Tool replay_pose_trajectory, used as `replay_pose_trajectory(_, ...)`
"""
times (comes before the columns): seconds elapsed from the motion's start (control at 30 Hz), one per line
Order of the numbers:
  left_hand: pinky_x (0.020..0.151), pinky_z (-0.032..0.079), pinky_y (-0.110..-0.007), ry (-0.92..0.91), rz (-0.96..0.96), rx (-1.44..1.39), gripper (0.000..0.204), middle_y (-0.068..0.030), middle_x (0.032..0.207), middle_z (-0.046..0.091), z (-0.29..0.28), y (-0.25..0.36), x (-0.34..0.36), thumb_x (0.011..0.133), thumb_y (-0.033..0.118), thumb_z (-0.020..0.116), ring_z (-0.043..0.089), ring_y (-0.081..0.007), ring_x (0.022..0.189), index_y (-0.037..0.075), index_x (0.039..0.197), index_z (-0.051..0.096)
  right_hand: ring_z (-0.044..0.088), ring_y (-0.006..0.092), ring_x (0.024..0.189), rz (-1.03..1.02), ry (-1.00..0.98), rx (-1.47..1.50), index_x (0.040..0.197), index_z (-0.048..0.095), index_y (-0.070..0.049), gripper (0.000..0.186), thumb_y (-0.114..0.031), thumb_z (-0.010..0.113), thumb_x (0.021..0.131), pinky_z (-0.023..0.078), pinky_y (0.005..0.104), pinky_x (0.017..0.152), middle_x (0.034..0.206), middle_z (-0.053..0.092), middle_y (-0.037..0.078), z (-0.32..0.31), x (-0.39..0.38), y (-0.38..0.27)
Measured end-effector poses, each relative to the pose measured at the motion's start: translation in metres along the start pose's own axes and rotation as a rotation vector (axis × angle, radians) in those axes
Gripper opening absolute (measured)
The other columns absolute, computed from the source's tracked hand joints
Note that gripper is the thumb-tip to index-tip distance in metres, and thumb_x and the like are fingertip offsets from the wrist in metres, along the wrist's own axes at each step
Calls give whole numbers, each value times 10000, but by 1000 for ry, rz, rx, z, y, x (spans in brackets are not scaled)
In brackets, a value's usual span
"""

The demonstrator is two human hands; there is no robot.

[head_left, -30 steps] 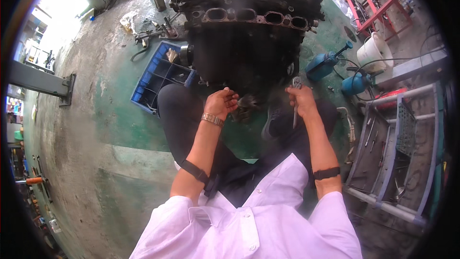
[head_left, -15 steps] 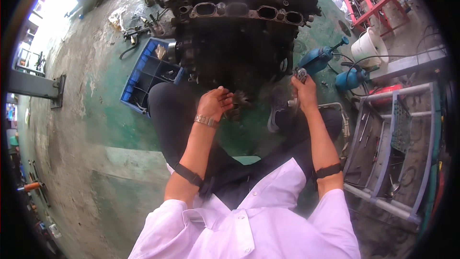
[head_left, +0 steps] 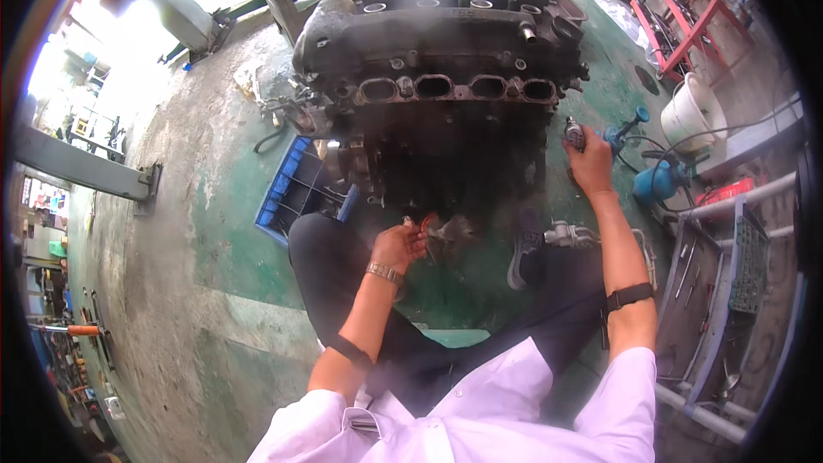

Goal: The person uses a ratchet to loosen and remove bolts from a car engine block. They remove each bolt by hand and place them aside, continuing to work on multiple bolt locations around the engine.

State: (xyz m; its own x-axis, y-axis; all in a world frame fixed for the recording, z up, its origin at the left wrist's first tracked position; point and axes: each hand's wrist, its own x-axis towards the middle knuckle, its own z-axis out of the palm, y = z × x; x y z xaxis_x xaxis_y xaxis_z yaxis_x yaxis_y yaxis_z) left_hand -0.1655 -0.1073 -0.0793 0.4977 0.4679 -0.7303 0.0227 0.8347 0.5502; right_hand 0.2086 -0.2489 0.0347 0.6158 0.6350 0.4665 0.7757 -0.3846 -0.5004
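The engine [head_left: 446, 116] stands before the person [head_left: 489, 403], apparently largely assembled, its side ports [head_left: 433, 86] uncovered. The right hand [head_left: 593, 161] grips a ratchet [head_left: 573, 133] beside it; the left hand [head_left: 398, 246] curls near its lower edge, contents unclear.

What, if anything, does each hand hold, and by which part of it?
The right hand grips a ratchet wrench close to its head. Whether the left hand holds anything cannot be told.

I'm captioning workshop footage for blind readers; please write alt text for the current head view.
A bare right hand grips a silver metal ratchet wrench beside a large, dark metal engine; the left hand is near its lower edge. A blue, divided plastic tray sits to the left.
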Motion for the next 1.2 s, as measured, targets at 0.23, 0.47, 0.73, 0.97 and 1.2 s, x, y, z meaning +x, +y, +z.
replay_pose_trajectory(0.23, 685, 534, -379, 43, 35, 31, 254, -150, 926, 658, 9, 10, -10, 949, 231, 547, 630, -226, 743, -14, 1011, 567, 611, 333, 729, -128, -218, 136, 1051, 619, 7, 374, -199, 758, 771, 487, 385, 660, 804, 642, 215, -43, 61, -30)
replay_pose_trajectory(0.47, 610, 540, -360, 121, 82, 140, 195, -166, 906, 665, 24, 21, -17, 944, 181, 559, 644, -236, 689, 4, 1024, 557, 691, 241, 837, 37, -215, 310, 1022, 666, 9, 333, -228, 729, 797, 508, 347, 754, 894, 707, 177, -32, 87, -51)
replay_pose_trajectory(0.73, 579, 534, -310, 116, 359, 308, 169, -114, 864, 678, 67, 75, -28, 921, 168, 604, 636, -178, 651, 5, 961, 614, 625, 144, 774, 289, -219, 746, 1044, 637, 64, 276, -139, 650, 859, 482, 288, 720, 858, 688, 107, -15, 70, -59)
replay_pose_trajectory(0.97, 662, 522, -259, -87, 624, 516, 180, -95, 883, 665, 173, 141, -28, 928, 127, 585, 625, -136, 686, -34, 1000, 624, 477, 36, 581, 349, -207, 824, 1040, 630, -16, 154, -87, 566, 919, 380, 204, 518, 768, 618, -12, -7, 68, -82)
replay_pose_trajectory(1.2, 658, 525, -253, -293, 772, 532, 148, -81, 898, 650, 222, 155, -14, 925, 49, 570, 616, -120, 698, -39, 1032, 621, 508, 41, 583, 391, -183, 815, 1097, 622, -1, 204, -86, 560, 922, 413, 208, 539, 785, 631, 3, -1, 64, -100)
